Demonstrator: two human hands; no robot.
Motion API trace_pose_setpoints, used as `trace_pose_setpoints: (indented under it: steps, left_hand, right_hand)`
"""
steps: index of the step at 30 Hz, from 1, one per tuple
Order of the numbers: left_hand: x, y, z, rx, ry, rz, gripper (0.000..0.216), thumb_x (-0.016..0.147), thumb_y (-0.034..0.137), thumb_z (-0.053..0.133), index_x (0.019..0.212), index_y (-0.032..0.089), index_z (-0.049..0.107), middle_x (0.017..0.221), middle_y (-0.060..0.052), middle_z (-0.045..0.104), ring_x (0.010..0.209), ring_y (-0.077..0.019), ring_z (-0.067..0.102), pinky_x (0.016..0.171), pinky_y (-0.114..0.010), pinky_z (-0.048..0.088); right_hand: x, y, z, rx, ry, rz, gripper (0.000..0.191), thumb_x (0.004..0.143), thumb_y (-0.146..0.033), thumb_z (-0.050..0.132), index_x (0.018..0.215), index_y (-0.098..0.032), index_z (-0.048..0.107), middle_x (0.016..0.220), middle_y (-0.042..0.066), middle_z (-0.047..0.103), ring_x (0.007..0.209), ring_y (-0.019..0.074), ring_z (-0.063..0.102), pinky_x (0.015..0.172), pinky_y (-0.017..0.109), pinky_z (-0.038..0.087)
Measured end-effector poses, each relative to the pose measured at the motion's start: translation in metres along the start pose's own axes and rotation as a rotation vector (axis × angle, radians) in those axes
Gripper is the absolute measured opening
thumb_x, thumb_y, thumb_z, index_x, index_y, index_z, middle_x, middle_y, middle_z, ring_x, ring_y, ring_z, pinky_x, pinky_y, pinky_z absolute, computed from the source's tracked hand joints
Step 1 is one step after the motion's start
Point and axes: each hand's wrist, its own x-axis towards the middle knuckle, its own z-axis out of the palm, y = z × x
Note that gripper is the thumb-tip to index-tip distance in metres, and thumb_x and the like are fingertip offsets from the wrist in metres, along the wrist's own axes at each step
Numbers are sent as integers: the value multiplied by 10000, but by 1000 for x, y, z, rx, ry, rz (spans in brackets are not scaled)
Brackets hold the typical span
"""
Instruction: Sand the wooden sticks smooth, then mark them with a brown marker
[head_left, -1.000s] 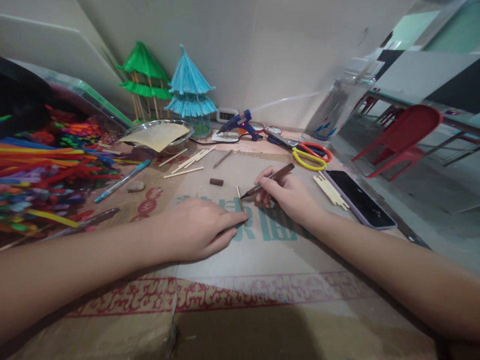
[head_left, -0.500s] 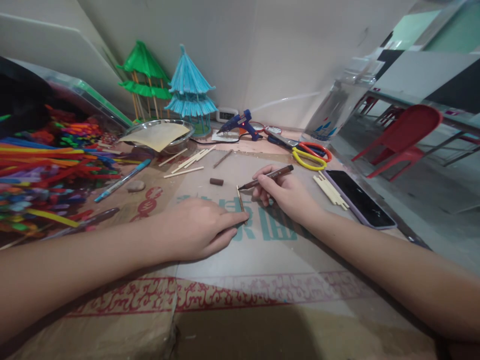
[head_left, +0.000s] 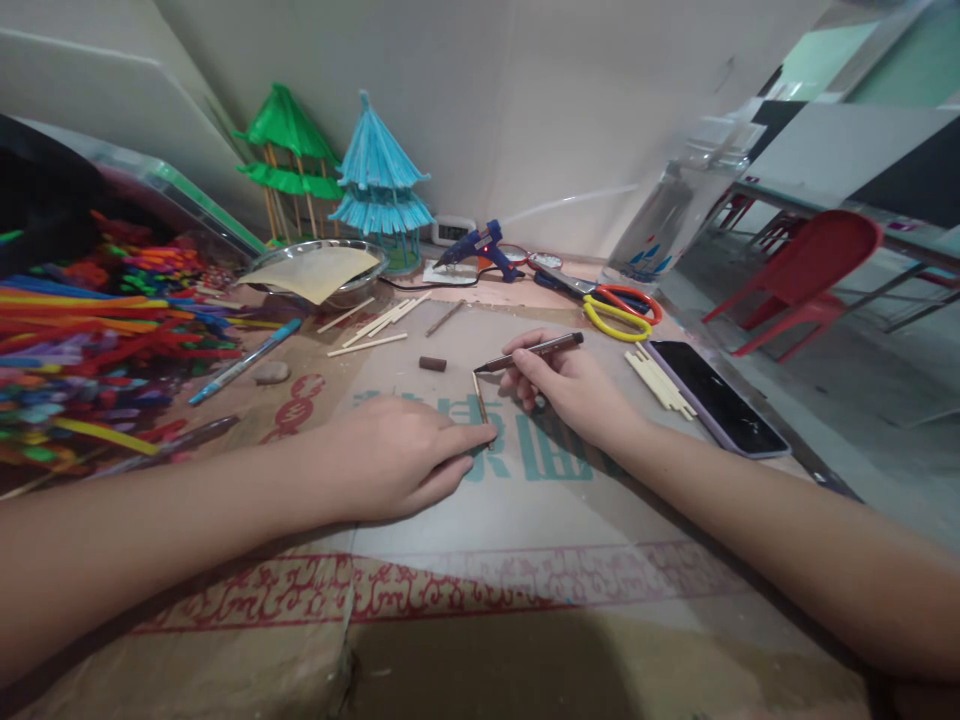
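Note:
A thin wooden stick [head_left: 481, 396], mostly coloured brown, lies on the clear sheet in front of me. The outstretched index finger of my left hand [head_left: 401, 450] pins it down near its close end. My right hand [head_left: 559, 380] is closed round a brown marker [head_left: 529, 352], its tip at the stick's far end. Left of the tip lies the brown marker cap [head_left: 433, 364]. Beyond it are another brownish stick [head_left: 445, 317] and several pale sticks [head_left: 386, 318]. To the right of my right hand, more pale sticks [head_left: 660, 380] lie together.
A phone [head_left: 718, 397], scissors [head_left: 619, 312] and a bottle [head_left: 660, 215] stand or lie right. At the back are a blue glue gun [head_left: 480, 246], a metal bowl [head_left: 375, 262], and blue [head_left: 381, 160] and green [head_left: 289, 130] pavilion models. Colourful pipe cleaners [head_left: 90, 350] crowd the left.
The marker's tip has shifted slightly away from me, to the stick's far end. My left hand stays put on the stick.

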Motion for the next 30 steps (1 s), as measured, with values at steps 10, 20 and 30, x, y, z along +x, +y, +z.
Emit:
trace_pose_setpoints:
  steps: [10, 20, 30]
  left_hand:
    - [1, -1, 0, -14, 6, 5, 378, 1004, 316, 397, 1324, 255, 590, 815, -35, 736, 689, -209, 682, 613, -308, 466]
    - [0, 1, -1, -12, 4, 8, 370, 1001, 304, 402, 1314, 246, 592, 825, -37, 743, 692, -217, 693, 600, -318, 474]
    - [1, 0, -1, -13, -18, 3, 389, 1006, 313, 400, 1346, 252, 579, 841, -44, 745, 705, -214, 692, 624, -316, 486]
  right_hand:
    - [-3, -10, 1, -43, 2, 50, 122, 953, -245, 509, 845, -195, 533, 611, -18, 633, 492, 101, 534, 494, 226, 452]
    - [-4, -13, 1, -33, 2, 69, 145, 926, -237, 543, 785, -206, 553, 591, -12, 631, 470, 105, 520, 472, 228, 426]
    - [-5, -12, 1, -40, -14, 53, 144, 927, -243, 536, 792, -194, 552, 575, -15, 625, 460, 98, 520, 461, 216, 412]
